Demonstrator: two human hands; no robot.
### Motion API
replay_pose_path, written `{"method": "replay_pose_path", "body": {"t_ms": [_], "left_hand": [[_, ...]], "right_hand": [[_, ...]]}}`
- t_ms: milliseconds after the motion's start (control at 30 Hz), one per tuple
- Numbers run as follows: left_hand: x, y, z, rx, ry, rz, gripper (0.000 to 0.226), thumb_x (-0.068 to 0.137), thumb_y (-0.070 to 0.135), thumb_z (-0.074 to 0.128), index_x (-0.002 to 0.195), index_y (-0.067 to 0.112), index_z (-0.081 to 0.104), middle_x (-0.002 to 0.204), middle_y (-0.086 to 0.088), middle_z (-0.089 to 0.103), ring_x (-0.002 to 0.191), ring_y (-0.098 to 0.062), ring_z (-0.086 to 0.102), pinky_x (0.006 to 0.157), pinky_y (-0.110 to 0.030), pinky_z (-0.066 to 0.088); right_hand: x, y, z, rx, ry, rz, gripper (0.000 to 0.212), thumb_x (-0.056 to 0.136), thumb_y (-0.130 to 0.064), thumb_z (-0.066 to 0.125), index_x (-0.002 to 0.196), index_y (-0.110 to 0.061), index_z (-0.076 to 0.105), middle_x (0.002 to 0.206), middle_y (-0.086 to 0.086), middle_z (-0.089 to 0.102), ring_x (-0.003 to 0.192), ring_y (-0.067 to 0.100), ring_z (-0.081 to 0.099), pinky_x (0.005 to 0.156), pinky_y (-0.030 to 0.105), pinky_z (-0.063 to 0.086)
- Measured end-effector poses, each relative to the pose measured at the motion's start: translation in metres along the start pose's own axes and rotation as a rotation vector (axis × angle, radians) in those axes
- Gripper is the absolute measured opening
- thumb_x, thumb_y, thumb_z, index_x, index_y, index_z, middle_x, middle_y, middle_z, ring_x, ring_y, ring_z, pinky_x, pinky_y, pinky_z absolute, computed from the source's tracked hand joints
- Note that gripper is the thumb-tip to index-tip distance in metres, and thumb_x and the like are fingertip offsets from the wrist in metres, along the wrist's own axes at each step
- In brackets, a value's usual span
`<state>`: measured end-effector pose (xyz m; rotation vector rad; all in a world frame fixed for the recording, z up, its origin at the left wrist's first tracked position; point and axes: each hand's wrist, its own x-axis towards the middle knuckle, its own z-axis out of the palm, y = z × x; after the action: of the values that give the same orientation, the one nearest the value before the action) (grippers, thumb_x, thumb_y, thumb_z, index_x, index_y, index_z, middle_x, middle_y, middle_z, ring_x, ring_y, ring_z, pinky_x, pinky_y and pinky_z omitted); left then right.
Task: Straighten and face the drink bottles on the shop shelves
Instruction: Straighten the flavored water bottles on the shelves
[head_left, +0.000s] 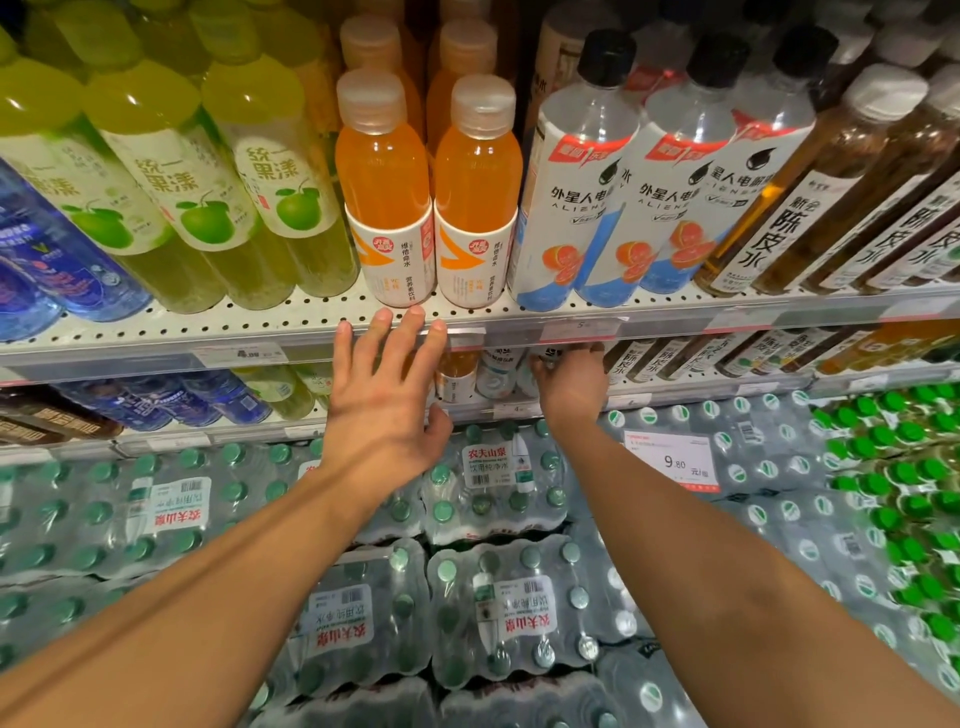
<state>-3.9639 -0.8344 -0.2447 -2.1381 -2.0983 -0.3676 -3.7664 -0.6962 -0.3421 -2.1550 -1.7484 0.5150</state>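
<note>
Two orange drink bottles (387, 208) stand upright at the front of the upper shelf (291, 322), labels facing out. My left hand (387, 387) is spread open just below them, fingertips at the shelf's front edge, holding nothing. My right hand (571, 376) reaches under that shelf into the lower shelf, its fingers hidden behind the price rail among white-labelled bottles (496, 371); I cannot see whether it grips one. Right of the orange bottles stand three white-and-blue bottles with black caps (576, 208).
Green-yellow bottles (208, 182) lean at the upper left, blue ones (47, 260) beyond them, brown tea bottles (831, 208) at the right. Shrink-wrapped water packs (493, 597) are stacked below my arms, with a 9.80 price card (675, 460).
</note>
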Motion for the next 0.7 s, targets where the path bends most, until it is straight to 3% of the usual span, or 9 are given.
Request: {"method": "replay_pose_path", "body": {"t_ms": [100,200,400,533,700], "left_hand": [[0.0,0.0,0.001,0.004,0.006,0.0,0.089,0.074,0.041,0.071,0.153,0.016,0.039,0.159,-0.011,0.034,0.147,-0.041,0.027,0.123,-0.06,0.006],[-0.001,0.0,0.001,0.001,0.016,0.002,0.089,0.073,0.039,0.072,0.152,0.016,0.04,0.159,-0.012,0.035,0.146,-0.041,0.027,0.123,-0.061,0.006],[0.0,0.0,0.0,-0.021,0.031,0.003,0.087,0.072,0.037,0.072,0.151,0.015,0.042,0.157,-0.012,0.039,0.145,-0.043,0.03,0.123,-0.06,0.006],[0.001,0.001,0.002,0.01,0.029,0.003,0.088,0.072,0.039,0.07,0.152,0.014,0.041,0.157,-0.014,0.039,0.144,-0.043,0.03,0.123,-0.061,0.006],[0.0,0.006,-0.002,0.062,0.016,-0.012,0.085,0.074,0.036,0.064,0.152,0.012,0.039,0.157,-0.016,0.036,0.145,-0.041,0.028,0.124,-0.059,0.004]], "right_hand": [[0.004,-0.001,-0.004,-0.082,0.007,-0.037,0.043,0.093,-0.047,0.069,0.119,-0.012,0.069,0.127,0.015,0.061,0.101,0.039,0.067,0.082,0.043,0.056],[0.003,0.005,-0.009,-0.121,-0.026,-0.05,0.041,0.093,-0.047,0.069,0.11,-0.01,0.069,0.118,0.014,0.066,0.095,0.037,0.069,0.076,0.04,0.055],[-0.01,0.05,-0.019,0.125,0.084,-0.145,0.038,0.093,-0.032,0.069,0.118,-0.012,0.049,0.099,0.004,0.07,0.074,0.026,0.067,0.06,0.033,0.044],[0.008,0.061,-0.038,0.206,0.159,-0.036,0.027,0.094,-0.031,0.07,0.098,-0.011,0.051,0.088,0.003,0.067,0.08,0.03,0.065,0.066,0.034,0.044],[0.041,0.063,-0.043,0.078,-0.016,-0.074,0.054,0.092,-0.052,0.068,0.067,-0.004,0.063,0.065,0.01,0.064,0.071,0.037,0.065,0.058,0.034,0.04]]}}
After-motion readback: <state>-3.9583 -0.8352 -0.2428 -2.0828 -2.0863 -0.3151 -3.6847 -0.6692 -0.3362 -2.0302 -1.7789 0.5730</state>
